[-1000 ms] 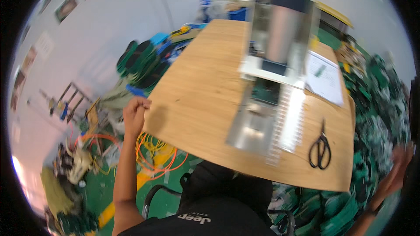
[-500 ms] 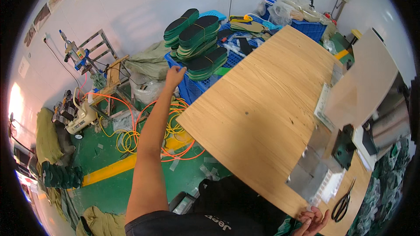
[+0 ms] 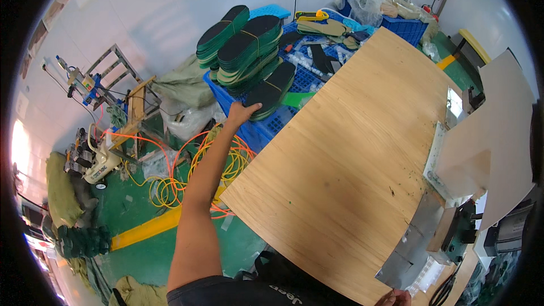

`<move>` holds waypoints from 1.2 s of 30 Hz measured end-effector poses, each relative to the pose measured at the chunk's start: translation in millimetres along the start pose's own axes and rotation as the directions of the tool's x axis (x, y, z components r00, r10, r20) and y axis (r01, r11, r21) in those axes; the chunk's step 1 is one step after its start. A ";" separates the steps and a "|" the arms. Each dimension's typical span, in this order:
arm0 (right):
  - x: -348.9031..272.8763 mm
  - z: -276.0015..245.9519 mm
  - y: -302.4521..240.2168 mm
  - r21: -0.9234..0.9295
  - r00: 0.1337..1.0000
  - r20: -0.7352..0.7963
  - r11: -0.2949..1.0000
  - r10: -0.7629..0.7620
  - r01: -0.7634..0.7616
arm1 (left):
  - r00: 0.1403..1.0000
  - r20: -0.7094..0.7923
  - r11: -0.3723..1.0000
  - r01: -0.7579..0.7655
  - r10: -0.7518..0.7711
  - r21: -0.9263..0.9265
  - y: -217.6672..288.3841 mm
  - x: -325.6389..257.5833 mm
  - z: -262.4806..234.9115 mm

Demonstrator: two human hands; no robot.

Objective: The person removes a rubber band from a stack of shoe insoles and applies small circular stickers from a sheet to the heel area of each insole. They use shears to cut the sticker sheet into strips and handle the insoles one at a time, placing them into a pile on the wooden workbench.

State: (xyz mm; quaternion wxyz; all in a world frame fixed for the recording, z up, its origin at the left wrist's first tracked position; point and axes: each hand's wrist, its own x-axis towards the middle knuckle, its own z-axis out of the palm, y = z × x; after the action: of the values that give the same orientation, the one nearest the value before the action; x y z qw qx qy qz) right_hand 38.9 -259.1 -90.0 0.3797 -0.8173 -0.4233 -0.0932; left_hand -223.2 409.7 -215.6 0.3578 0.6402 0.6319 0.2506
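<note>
Against the white wall, on a green floor, a light wooden table slants through the middle of the view, with a blue plastic mesh crate just beyond its left edge. On the near part of the crate lies a low stack of dark green insoles with a black top and a thin tan band. The person's left hand is at the near end of this stack, its thumb laid over the top; the other fingers are mostly hidden, so I cannot tell how firmly they close. Two taller banded stacks of green insoles stand just behind, well clear of that hand, and a bright green strip pokes out to the right of the low stack. The right hand is well apart from the insoles, cut off by the lower edge, its visible fingers bent near the corner of a shiny flat metal plate; whether it holds anything I cannot tell. Black-handled scissors lie to its right.
</note>
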 end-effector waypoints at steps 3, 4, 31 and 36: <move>1.5 -2.5 1.0 0.011 0.998 0.062 1.000 0.026 -0.026 | 0.996 -0.054 0.992 -0.080 0.075 -0.094 -2.4 -12.0 2.1; 3.4 -4.7 -0.9 0.040 0.995 0.082 0.997 0.062 -0.065 | 0.996 -0.042 0.989 -0.077 0.072 -0.123 -3.1 -11.0 5.9; 110.1 47.5 -208.6 0.670 0.874 0.000 0.649 -0.486 0.361 | 0.450 0.396 0.525 -0.845 0.800 -0.099 326.5 -414.6 -184.6; 98.7 62.8 -181.8 0.944 0.947 0.004 0.314 -0.321 0.102 | 0.405 0.364 0.542 -0.691 0.839 -0.478 334.8 -376.5 -122.2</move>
State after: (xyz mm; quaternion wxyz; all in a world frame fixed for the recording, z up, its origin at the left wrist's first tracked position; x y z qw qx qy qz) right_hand -48.8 -89.7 11.6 0.7192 -0.3946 -0.5377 0.1948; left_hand -135.3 73.1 168.8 0.4453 0.8496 0.0926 0.2671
